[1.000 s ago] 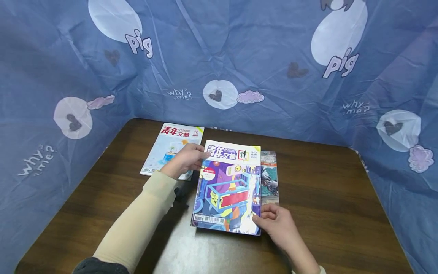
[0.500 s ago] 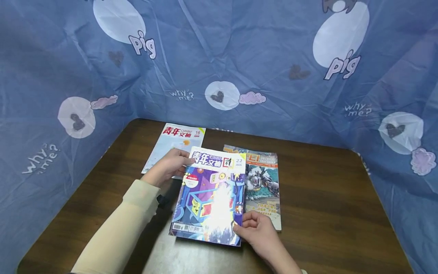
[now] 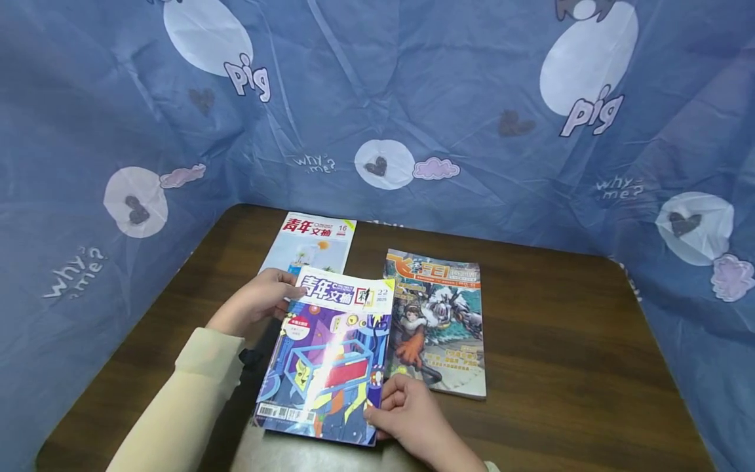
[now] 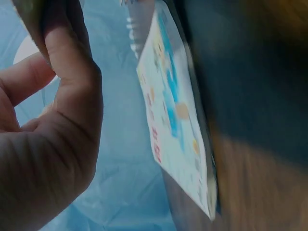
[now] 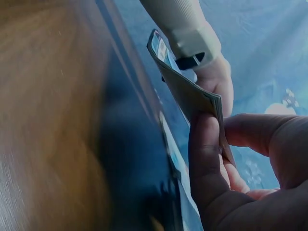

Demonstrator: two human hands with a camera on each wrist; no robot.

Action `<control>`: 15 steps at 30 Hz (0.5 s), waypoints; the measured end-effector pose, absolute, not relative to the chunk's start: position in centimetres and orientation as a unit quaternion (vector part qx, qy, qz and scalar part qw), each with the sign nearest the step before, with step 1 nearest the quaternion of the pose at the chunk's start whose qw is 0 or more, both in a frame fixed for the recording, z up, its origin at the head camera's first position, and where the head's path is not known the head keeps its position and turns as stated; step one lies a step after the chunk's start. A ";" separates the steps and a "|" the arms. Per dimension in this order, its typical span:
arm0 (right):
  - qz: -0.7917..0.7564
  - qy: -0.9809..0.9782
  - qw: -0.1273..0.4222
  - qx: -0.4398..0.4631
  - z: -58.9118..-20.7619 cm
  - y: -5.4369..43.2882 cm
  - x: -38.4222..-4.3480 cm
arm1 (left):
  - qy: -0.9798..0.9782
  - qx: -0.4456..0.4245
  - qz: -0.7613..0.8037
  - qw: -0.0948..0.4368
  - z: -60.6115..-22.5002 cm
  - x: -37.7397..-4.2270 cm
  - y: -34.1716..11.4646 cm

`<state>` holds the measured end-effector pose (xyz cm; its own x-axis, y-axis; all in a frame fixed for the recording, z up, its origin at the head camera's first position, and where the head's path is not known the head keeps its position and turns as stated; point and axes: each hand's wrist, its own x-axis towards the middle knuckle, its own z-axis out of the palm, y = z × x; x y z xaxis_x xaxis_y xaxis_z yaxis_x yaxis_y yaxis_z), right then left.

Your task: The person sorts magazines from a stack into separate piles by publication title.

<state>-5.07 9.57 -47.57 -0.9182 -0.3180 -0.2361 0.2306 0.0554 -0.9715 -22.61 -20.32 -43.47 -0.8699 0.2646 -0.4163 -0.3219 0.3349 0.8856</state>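
Observation:
Both hands hold a purple magazine [image 3: 330,360] with a white title band, raised off the table. My left hand [image 3: 256,303] pinches its upper left edge, thumb on the cover. At the lower right edge my right hand [image 3: 413,416] pinches it between thumb and fingers. In the right wrist view the magazine [image 5: 192,91] appears edge-on in the right hand's [image 5: 240,168] grip, apart from the tabletop. The left wrist view shows the left hand [image 4: 62,110] bent round a corner of it.
A light-blue magazine [image 3: 318,246] with red title characters lies at the back left, partly covered by the held one. Right of the held magazine lies a comic-style magazine [image 3: 439,321] with an orange title. Brown wooden table [image 3: 560,347]; blue printed cloth [image 3: 472,78] hangs around it.
Both hands have carried the purple magazine left and toward the person, off the comic-style magazine, whose cover now shows almost fully. The other two magazines stay in place.

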 end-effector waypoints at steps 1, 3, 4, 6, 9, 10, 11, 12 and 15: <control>-0.686 0.698 0.204 -0.031 -47.6 9.3 -5.1 | 0.776 -0.019 0.576 0.257 -43.4 -22.5 -20.5; -0.689 0.693 0.211 -0.031 -47.6 8.9 -5.0 | 0.777 -0.020 0.572 0.263 -43.4 -22.4 -21.0; -0.691 0.689 0.216 -0.029 -47.6 8.6 -5.0 | 0.777 -0.020 0.571 0.266 -43.4 -22.3 -21.2; -0.692 0.685 0.226 -0.025 -47.7 8.1 -4.9 | 0.777 -0.018 0.567 0.275 -43.5 -22.2 -21.8; -0.691 0.678 0.251 -0.008 -47.8 7.1 -4.7 | 0.781 -0.014 0.555 0.287 -43.8 -21.8 -22.9; -0.691 0.673 0.262 -0.002 -47.9 6.7 -4.6 | 0.781 -0.016 0.553 0.289 -43.8 -21.6 -23.3; -0.688 0.673 0.271 0.002 -48.0 6.4 -4.5 | 0.785 -0.016 0.548 0.290 -44.0 -21.4 -23.7; -0.686 0.673 0.279 0.005 -48.1 6.0 -4.4 | 0.788 -0.019 0.543 0.289 -44.1 -21.1 -24.0; -0.666 0.680 0.308 0.007 -48.4 5.1 -4.1 | 0.797 -0.021 0.530 0.290 -44.4 -20.2 -24.9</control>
<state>-4.05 5.11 -48.44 -0.8107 -0.4003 -0.4271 0.4185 0.1137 -0.9011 -20.19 -24.88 -44.43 -0.8305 0.2745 -0.4847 -0.3408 0.4380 0.8319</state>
